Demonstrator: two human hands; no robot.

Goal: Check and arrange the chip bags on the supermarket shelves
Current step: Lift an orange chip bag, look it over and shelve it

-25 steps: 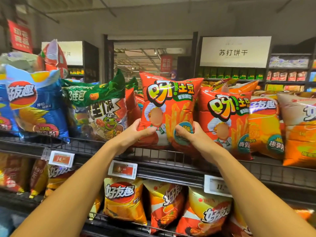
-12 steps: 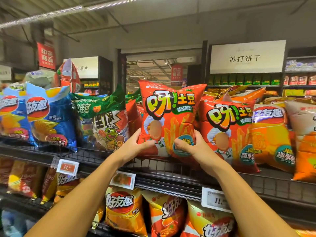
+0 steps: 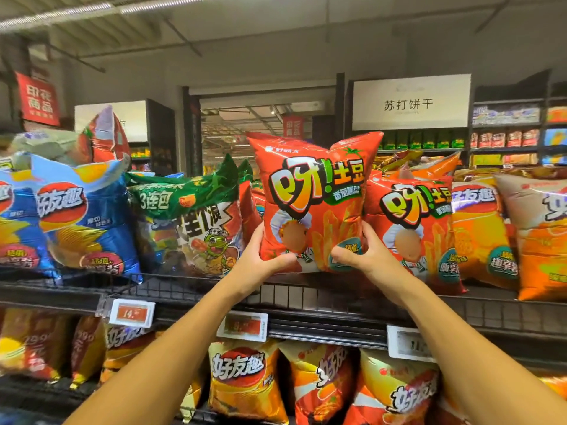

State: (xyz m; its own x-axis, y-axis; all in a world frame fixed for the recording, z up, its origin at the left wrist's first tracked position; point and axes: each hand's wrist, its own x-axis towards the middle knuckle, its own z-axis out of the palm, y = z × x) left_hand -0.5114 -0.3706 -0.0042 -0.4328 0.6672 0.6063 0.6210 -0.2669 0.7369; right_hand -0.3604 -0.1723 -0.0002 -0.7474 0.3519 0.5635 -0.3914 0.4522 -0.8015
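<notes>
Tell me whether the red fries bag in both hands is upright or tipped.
Upright. The red fries bag has its top seam uppermost and its print reads level, while the left hand and right hand grip its lower corners.

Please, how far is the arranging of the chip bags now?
Done: a matching red bag stands on the top shelf. In hand: left hand and right hand grip the red chip bag. Left: setting it down there.

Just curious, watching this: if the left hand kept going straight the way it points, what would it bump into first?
The left hand points up and into the shelf, already gripping the red fries bag. Past that, probably the red bags stacked behind it, though depth is unclear.
</notes>
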